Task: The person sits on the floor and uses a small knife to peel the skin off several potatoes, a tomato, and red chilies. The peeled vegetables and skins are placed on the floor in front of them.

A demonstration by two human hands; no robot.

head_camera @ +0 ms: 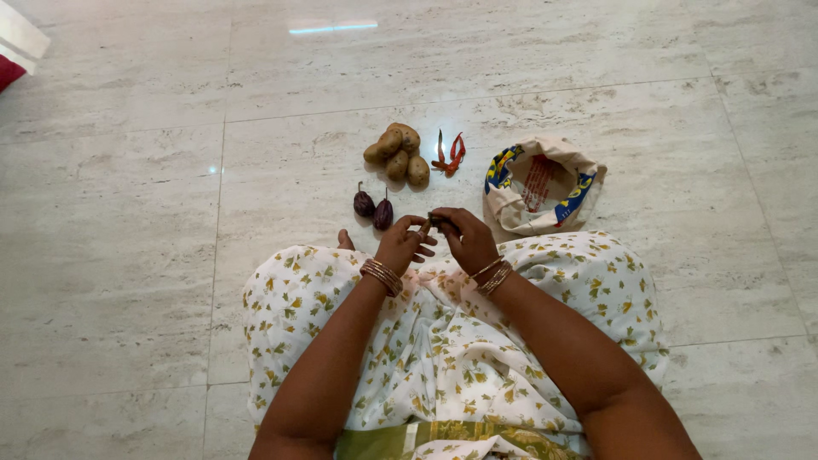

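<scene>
Polished pale marble floor point(128, 213). Two glossy dark purple aubergines point(373, 207); four matte tan potatoes point(397, 153). Left hand point(403, 244) and right hand point(464, 238) pinch one small dark item point(433, 221), mostly hidden, above the lap. Rolled-down cloth bag point(545, 192), contents unclear.

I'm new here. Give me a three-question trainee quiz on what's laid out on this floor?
1. How many potatoes lie in the pile?
2. True or false: the cloth bag lies to the left of the potatoes.
3. Which lie nearest the hands: A) red chillies, B) small purple aubergines, C) potatoes?

Key: 1) About five. 2) False; it is to their right. 3) B. The left hand and right hand meet over a small dark item.
</scene>
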